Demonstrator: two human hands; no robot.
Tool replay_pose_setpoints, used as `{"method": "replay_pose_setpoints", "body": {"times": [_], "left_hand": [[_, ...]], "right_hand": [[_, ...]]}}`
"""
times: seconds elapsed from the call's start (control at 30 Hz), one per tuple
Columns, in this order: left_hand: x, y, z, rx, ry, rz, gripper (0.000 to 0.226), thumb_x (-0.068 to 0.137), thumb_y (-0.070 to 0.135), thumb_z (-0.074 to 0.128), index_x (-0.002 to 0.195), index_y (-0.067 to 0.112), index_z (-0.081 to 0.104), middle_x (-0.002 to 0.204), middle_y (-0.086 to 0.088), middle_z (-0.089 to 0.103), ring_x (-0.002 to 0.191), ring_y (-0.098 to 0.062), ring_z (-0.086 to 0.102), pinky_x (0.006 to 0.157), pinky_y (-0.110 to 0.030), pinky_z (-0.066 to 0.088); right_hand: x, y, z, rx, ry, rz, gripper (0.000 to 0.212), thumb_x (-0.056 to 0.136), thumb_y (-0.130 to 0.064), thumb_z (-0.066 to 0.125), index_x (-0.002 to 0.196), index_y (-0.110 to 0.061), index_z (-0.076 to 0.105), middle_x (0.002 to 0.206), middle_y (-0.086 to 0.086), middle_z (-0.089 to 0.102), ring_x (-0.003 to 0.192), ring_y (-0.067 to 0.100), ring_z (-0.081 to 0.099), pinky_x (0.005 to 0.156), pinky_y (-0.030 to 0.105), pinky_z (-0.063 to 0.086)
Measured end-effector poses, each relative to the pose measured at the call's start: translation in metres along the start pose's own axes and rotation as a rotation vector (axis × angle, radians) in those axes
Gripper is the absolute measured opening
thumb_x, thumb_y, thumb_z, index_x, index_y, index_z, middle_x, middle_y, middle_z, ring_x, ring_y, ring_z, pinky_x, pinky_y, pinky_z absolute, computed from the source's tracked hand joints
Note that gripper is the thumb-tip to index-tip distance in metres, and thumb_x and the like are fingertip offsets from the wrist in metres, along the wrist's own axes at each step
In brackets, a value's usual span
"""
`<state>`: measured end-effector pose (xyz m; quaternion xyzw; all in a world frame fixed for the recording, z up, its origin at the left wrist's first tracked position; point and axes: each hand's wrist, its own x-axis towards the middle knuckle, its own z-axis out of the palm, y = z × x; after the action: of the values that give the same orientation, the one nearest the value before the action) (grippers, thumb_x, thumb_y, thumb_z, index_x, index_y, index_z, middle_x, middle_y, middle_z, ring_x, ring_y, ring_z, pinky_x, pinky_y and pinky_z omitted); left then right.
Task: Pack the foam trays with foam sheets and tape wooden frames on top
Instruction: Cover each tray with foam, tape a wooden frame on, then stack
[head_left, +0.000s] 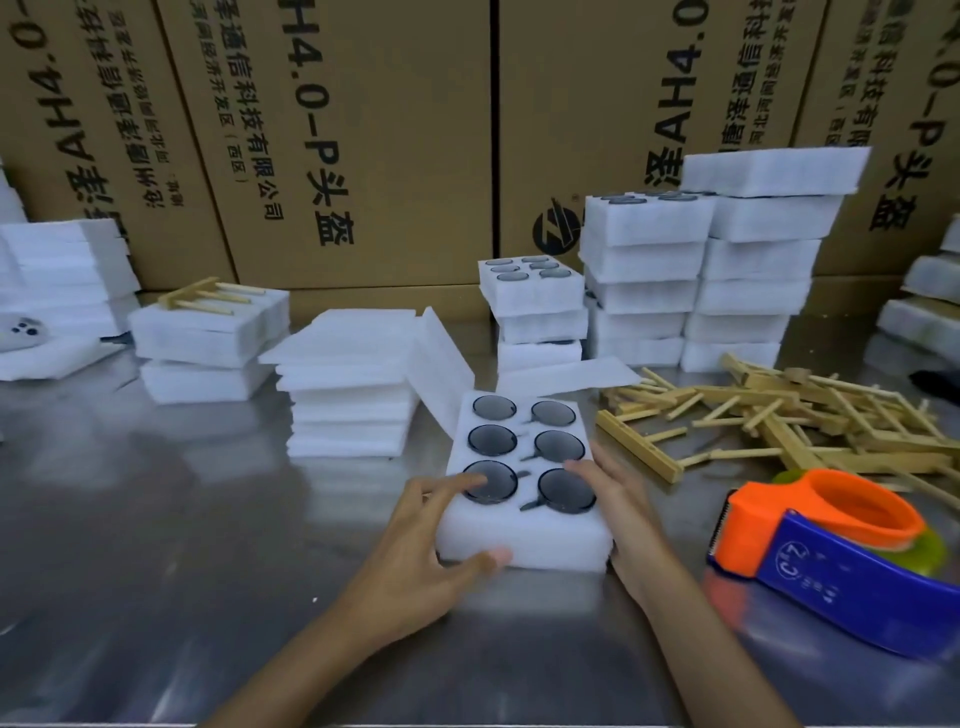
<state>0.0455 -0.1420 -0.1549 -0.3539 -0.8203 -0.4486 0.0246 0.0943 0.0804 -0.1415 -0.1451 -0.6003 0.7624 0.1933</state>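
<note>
While the left hand (415, 540) and right hand (618, 514) grip the foam tray (524, 535) with curled fingers, square it first, then cover with a foam sheet (343, 338).

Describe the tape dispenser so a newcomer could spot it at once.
Start at the steel table and look to its near right corner, in front of the heap of wooden frames. The tape dispenser lies there, right of the right hand. It is the only brightly coloured thing: orange ring, blue body.
</note>
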Motion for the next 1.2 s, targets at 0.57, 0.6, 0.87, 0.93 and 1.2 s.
{"method": "replay_pose_setpoints", "body": {"times": [0.57, 0.6, 0.87, 0.93, 1.2], "left_hand": [[0.226, 0.076, 0.080, 0.544, -0.209, -0.117, 0.051, 0.091, 0.026, 0.060, 0.134, 0.012, 0.036, 0.123, -0.014, 0.052, 0.115, -0.034, 0.052, 0.085, -0.039, 0.042], [0.234, 0.075, 0.090, 0.561, -0.219, -0.135, 0.052, 0.091, 0.025, 0.060, 0.135, 0.011, 0.036, 0.124, -0.015, 0.052, 0.115, -0.034, 0.052, 0.085, -0.039, 0.042], [0.249, 0.056, 0.081, 0.302, 0.004, -0.181, 0.033, 0.097, 0.012, 0.049, 0.125, 0.022, 0.063, 0.130, -0.005, 0.063, 0.124, -0.028, 0.053, 0.117, -0.045, 0.026], [0.235, 0.060, 0.059, 0.075, 0.111, -0.086, 0.028, 0.099, 0.011, 0.051, 0.119, 0.019, 0.068, 0.123, -0.003, 0.067, 0.121, -0.026, 0.055, 0.117, -0.046, 0.026], [0.114, 0.022, -0.013, -0.423, 0.132, 0.002, 0.022, 0.099, 0.003, 0.051, 0.106, 0.005, 0.071, 0.139, 0.016, 0.052, 0.135, 0.001, 0.043, 0.100, -0.010, 0.039]], "right_hand": [[0.005, 0.004, -0.006, 0.060, 0.000, -0.071, 0.037, 0.087, -0.003, 0.063, 0.095, -0.039, 0.069, 0.087, -0.021, 0.074, 0.078, -0.003, 0.070, 0.055, 0.011, 0.050], [0.007, 0.005, -0.006, 0.052, 0.006, -0.083, 0.036, 0.088, -0.004, 0.062, 0.098, -0.038, 0.067, 0.086, -0.025, 0.073, 0.079, -0.007, 0.069, 0.056, 0.008, 0.049], [0.014, 0.006, -0.006, 0.107, 0.031, -0.057, 0.036, 0.083, 0.000, 0.065, 0.102, -0.029, 0.071, 0.097, -0.009, 0.076, 0.090, 0.012, 0.073, 0.062, 0.021, 0.055], [0.015, 0.007, -0.006, 0.126, 0.027, -0.044, 0.035, 0.082, -0.001, 0.065, 0.101, -0.029, 0.073, 0.099, -0.006, 0.076, 0.091, 0.014, 0.073, 0.064, 0.024, 0.056], [0.011, 0.004, -0.006, 0.160, 0.053, 0.036, 0.033, 0.079, -0.003, 0.060, 0.091, -0.028, 0.078, 0.091, 0.008, 0.077, 0.080, 0.025, 0.074, 0.060, 0.034, 0.058]]}}
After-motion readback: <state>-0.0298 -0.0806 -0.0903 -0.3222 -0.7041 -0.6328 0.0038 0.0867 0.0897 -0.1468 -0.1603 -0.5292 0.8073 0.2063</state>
